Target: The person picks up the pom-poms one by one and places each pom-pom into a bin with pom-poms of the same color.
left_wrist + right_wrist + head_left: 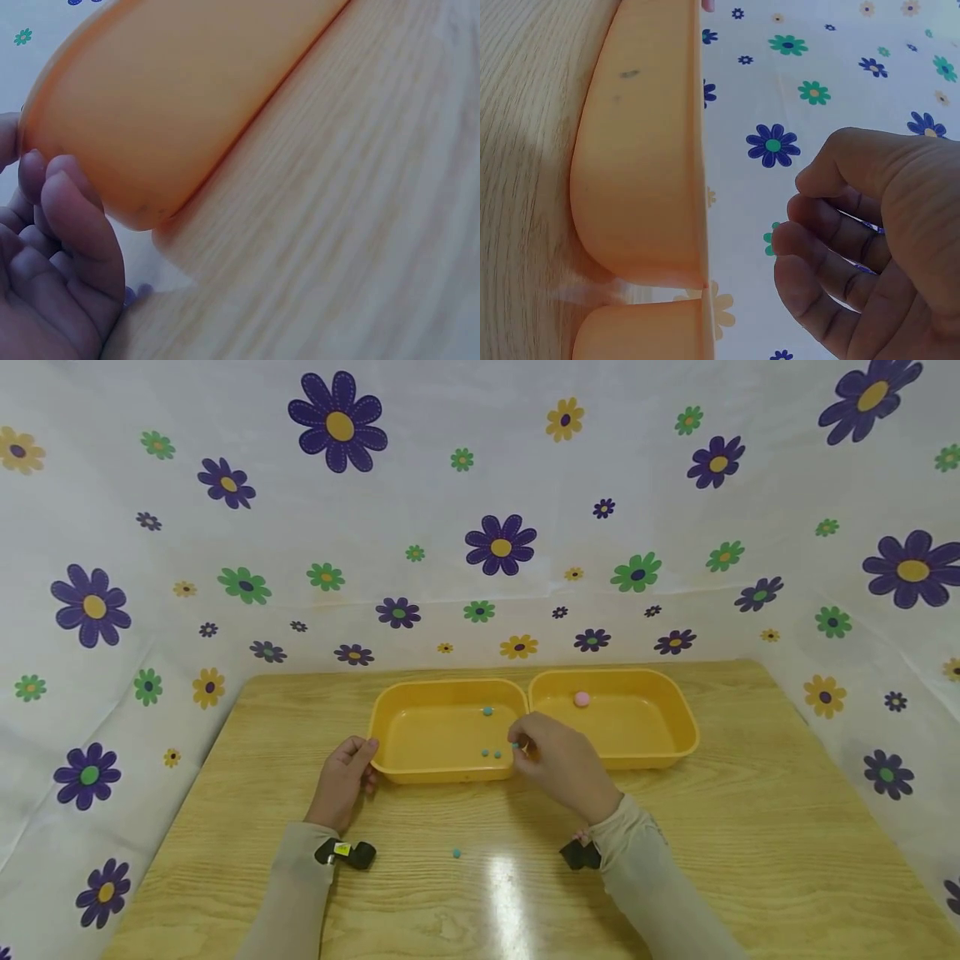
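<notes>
My left hand (342, 779) grips the left end of the left yellow tray (420, 774), thumb at the rim and fingers against the outer wall. In the left wrist view, the fingertips (64, 180) touch that wall. Over the tray's right end, my right hand (558, 760) pinches a small blue ball (515, 745); the right wrist view does not show the ball. Inside the left tray lie a larger blue ball (487, 711) and two small blue balls (497, 755). Another small blue ball (457, 853) rests on the table between my forearms.
The right yellow tray (686, 739) stands beside the left one, holding a pink ball (582, 699). Both sit on a wood-grain table (420, 902). A white flowered cloth (420, 510) hangs behind and at both sides.
</notes>
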Demonstrator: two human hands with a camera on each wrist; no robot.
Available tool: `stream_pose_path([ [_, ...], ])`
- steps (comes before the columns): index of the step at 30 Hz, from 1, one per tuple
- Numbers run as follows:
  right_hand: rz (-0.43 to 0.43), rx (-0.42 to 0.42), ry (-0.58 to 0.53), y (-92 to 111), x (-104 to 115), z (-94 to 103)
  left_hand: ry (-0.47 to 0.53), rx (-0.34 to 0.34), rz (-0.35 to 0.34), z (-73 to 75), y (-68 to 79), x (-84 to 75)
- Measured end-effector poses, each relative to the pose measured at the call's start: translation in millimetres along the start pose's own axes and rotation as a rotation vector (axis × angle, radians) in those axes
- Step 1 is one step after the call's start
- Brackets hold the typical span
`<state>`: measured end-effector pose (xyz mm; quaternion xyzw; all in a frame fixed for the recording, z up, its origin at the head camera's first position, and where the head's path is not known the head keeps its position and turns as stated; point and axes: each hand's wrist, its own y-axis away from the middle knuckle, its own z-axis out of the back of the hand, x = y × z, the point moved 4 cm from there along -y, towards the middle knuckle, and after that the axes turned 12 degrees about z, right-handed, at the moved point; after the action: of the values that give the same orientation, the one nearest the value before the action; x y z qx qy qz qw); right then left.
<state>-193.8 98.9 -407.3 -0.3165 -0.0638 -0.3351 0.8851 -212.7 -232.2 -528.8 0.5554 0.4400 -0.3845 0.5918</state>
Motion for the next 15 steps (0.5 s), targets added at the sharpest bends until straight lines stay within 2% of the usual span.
stream_pose_path([
  [15,-0.009,-0.005,0.027,1.0,-6.0,-1.2,-0.01,-0.004,0.002,0.7,-0.3,0.4],
])
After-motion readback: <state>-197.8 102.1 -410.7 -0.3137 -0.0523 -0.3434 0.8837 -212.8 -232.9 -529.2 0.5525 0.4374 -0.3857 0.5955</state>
